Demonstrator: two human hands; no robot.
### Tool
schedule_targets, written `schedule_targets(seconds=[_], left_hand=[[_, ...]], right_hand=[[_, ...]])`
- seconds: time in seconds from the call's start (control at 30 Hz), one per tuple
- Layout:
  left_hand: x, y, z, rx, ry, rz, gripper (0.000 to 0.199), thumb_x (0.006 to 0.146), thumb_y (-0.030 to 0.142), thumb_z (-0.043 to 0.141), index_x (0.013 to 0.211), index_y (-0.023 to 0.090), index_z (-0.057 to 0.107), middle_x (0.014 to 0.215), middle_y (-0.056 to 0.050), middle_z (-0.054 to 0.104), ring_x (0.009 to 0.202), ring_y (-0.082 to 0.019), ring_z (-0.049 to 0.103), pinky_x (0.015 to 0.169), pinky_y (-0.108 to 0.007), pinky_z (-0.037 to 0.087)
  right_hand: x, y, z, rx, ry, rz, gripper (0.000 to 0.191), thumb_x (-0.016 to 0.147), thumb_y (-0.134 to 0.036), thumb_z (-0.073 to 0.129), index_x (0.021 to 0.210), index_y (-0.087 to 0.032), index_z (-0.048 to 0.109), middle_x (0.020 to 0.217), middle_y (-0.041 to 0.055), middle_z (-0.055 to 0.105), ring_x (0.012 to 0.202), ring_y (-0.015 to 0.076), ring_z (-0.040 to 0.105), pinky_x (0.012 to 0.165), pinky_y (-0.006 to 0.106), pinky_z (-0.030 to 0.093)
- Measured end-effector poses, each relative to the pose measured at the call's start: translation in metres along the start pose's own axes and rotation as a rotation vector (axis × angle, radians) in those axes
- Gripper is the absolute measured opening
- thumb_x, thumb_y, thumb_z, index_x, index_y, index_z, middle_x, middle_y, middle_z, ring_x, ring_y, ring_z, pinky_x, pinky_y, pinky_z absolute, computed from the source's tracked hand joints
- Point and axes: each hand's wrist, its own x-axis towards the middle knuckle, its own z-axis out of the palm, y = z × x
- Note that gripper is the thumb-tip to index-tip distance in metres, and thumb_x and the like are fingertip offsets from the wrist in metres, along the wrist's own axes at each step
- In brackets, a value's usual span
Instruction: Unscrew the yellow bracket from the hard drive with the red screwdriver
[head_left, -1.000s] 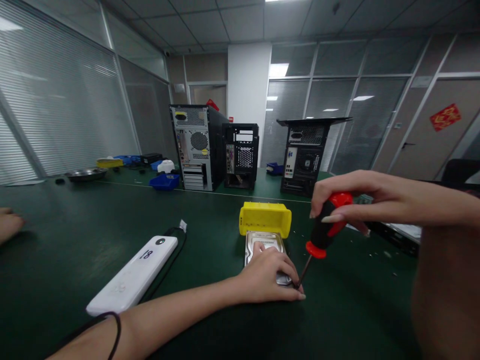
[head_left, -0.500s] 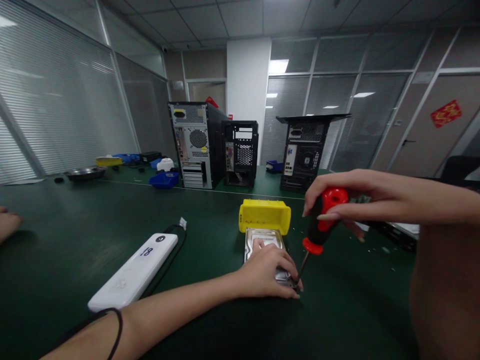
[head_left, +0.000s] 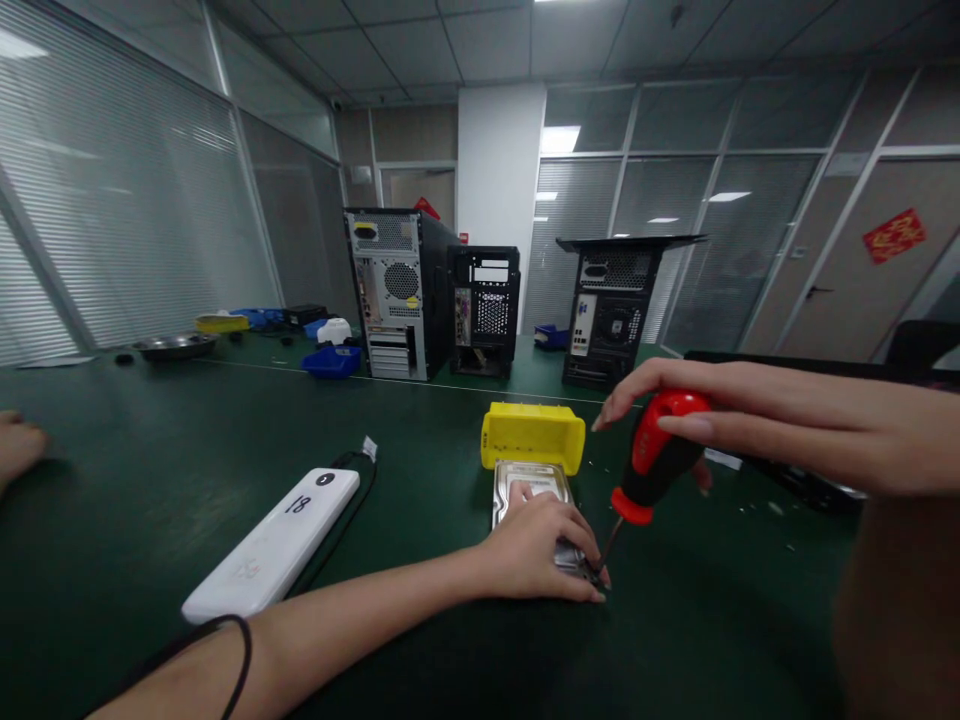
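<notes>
The hard drive [head_left: 532, 477] lies flat on the green table [head_left: 420, 450], its far end close against the yellow bin [head_left: 533, 437]. The left hand [head_left: 536, 545] is spread over its near part, fingers curled around the near right corner. There the tip of the red-and-black screwdriver [head_left: 651, 455] comes down at a tilt, its handle pinched between the right hand's [head_left: 720, 415] thumb and fingers. A white power bank [head_left: 274, 540] marked 18 lies to the left with a black cable. Three computer cases [head_left: 401, 290] stand upright behind the bin.
</notes>
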Motion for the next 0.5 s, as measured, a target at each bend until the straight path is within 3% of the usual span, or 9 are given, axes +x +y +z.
schedule_targets(seconds=[0.27, 0.43, 0.5], left_hand=[[-0.0001, -0.0014, 0.0007, 0.01, -0.017, -0.005, 0.019, 0.071, 0.038, 0.074, 0.085, 0.026, 0.072, 0.1, 0.001, 0.07, 0.099, -0.022, 0.059, 0.093, -0.04, 0.021], [0.0001, -0.0006, 0.0, 0.017, -0.032, -0.009, 0.02, 0.072, 0.039, 0.074, 0.087, 0.025, 0.071, 0.103, 0.001, 0.069, 0.102, -0.023, 0.057, 0.093, -0.04, 0.021], [0.0002, -0.0001, -0.0001, 0.015, -0.025, -0.004, 0.02, 0.071, 0.038, 0.075, 0.085, 0.025, 0.072, 0.1, 0.001, 0.07, 0.101, -0.022, 0.058, 0.092, -0.039, 0.022]], right_hand=[[0.0104, 0.0075, -0.0014, -0.035, 0.066, 0.033, 0.022, 0.088, -0.039, 0.05, 0.103, -0.026, 0.061, 0.088, -0.0004, 0.065, 0.071, 0.0152, 0.061, 0.064, 0.025, 0.05], [0.0028, 0.0024, -0.0022, 0.036, 0.04, -0.003, 0.04, 0.09, -0.042, 0.046, 0.128, -0.031, 0.048, 0.117, 0.0018, 0.061, 0.095, 0.0204, 0.062, 0.077, 0.026, 0.051], [0.0025, -0.0003, -0.0016, 0.056, 0.025, -0.037, 0.039, 0.09, -0.041, 0.046, 0.129, -0.032, 0.048, 0.118, 0.0011, 0.061, 0.097, 0.0199, 0.062, 0.08, 0.025, 0.051]])
